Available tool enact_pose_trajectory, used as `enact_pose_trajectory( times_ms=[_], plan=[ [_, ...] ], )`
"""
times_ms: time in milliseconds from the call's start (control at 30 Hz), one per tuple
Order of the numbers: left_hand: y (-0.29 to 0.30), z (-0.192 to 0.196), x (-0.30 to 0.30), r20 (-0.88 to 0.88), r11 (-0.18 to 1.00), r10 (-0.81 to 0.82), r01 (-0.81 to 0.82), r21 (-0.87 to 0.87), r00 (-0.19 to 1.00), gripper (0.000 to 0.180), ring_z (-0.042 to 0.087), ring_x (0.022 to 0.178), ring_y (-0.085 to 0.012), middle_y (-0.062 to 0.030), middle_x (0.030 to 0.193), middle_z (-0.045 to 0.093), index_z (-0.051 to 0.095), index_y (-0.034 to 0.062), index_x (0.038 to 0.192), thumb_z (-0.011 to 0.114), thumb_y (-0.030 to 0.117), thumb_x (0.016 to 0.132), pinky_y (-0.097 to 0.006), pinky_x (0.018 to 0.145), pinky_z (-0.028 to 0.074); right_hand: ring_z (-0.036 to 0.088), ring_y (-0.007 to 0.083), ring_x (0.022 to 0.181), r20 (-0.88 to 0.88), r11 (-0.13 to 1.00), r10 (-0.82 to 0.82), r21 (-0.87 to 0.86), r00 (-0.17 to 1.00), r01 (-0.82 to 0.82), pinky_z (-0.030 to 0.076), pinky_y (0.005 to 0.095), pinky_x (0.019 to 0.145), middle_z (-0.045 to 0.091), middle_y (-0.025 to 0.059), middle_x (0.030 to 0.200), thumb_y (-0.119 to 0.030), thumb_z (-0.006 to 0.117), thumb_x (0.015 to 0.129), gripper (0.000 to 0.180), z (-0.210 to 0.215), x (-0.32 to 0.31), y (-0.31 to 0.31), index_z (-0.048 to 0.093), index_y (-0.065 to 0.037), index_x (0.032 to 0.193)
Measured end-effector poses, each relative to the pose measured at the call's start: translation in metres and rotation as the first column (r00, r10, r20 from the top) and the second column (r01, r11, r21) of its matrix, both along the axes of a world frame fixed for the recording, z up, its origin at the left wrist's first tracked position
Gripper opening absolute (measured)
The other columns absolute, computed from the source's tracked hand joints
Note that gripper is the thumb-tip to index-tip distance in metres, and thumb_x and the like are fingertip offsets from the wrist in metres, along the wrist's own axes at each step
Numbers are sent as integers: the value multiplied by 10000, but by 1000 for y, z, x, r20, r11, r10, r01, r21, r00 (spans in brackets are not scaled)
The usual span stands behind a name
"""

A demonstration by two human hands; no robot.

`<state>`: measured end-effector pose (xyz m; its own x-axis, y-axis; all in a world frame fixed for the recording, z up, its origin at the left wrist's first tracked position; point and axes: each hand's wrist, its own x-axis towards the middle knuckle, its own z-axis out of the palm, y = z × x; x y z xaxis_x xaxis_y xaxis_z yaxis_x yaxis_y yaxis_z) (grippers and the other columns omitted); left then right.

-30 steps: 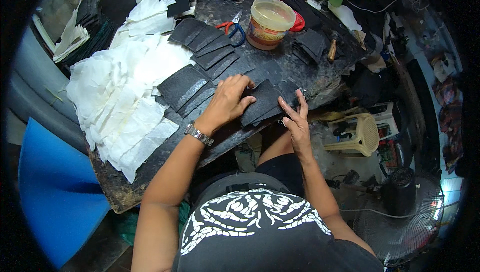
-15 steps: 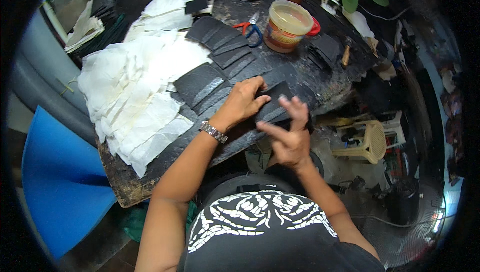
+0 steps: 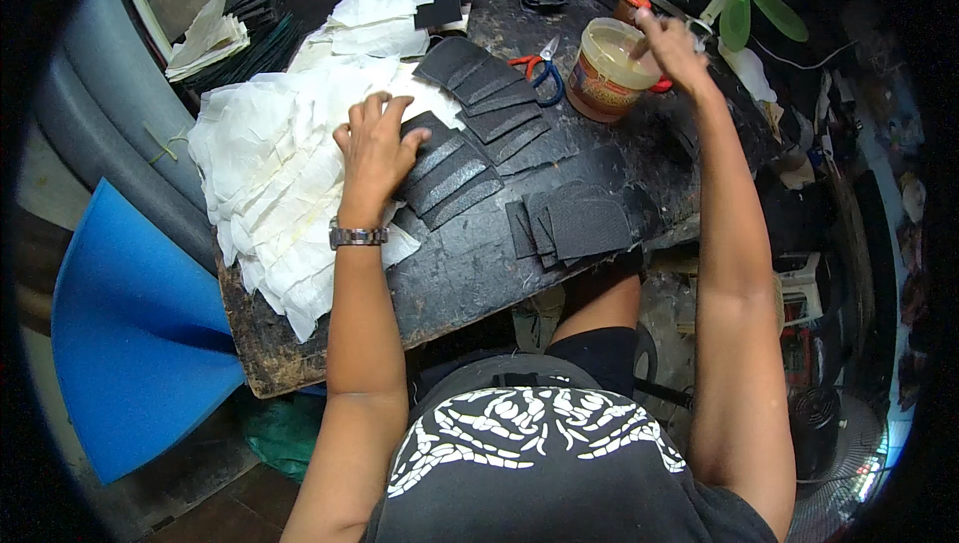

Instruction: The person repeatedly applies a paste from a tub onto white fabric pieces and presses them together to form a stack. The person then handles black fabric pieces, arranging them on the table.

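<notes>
Tub (image 3: 611, 71) of tan paste stood at the bench's (image 3: 470, 263) far side, the right hand (image 3: 667, 41) now raised over it, grip unclear. Left hand (image 3: 375, 148) had shifted, splayed flat on black pieces (image 3: 455, 178).

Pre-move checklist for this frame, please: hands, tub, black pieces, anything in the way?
1. Left hand flat on the fanned black pieces, pinning them: ok.
2. Right hand over the tub, holding a thin tool: ok; what the tool is, cannot tell.
3. Tub open and upright on the table: ok.
4. Scissors lie close beside the tub, near the right hand's path: not ok.
5. Stack of cut pieces sits at the table's near edge, slightly overhanging: not ok.
6. White sheets spread under the left wrist, apart from the tub: ok.
</notes>
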<state>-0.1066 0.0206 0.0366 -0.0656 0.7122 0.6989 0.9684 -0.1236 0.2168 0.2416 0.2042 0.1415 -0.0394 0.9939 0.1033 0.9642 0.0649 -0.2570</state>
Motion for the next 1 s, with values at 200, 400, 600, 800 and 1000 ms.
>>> enact_pose_trajectory(
  times_ms=[200,400,600,800,1000],
  plan=[
    [-6,-1,89,600,651,-566,753,-96,566,368,602,933,-320,-160,1018,609,665,6,1088,755,232,812,-384,788,497,444,336,1298,58,978,-50,208,997,37,326,488,1067,509,179,1362,-638,448,915,616,-13,22,-92,756,-112,1005],
    [-16,-27,131,373,630,-661,751,-196,651,398,575,894,-312,-145,959,565,657,26,1105,780,240,793,-375,801,477,475,314,1225,-458,959,282,170,843,-229,369,417,1051,524,171,1245,-178,612,874,315,-71,24,-243,699,-70,1156],
    [-18,-24,130,498,637,-578,739,-219,647,292,560,924,-330,-143,925,561,591,10,982,751,166,794,-398,801,457,342,299,1354,-718,979,200,180,667,-100,271,413,1120,338,141,1462,-92,550,858,476,-130,18,-294,607,-98,1331],
    [-19,-21,132,512,628,-568,742,-235,644,256,557,940,-333,-143,928,566,556,22,977,715,108,795,-421,844,434,200,338,1445,-721,982,187,160,667,-103,142,480,1170,243,166,1544,-135,556,861,515,-143,24,-282,576,-153,1375],
    [-20,-19,130,518,575,-617,788,-217,593,340,582,935,-304,-126,940,583,628,79,1142,684,65,806,-395,831,460,123,391,1462,-623,973,223,189,750,-132,100,502,1180,194,178,1576,-146,558,863,521,-149,21,-269,568,-166,1383]
  ],
)
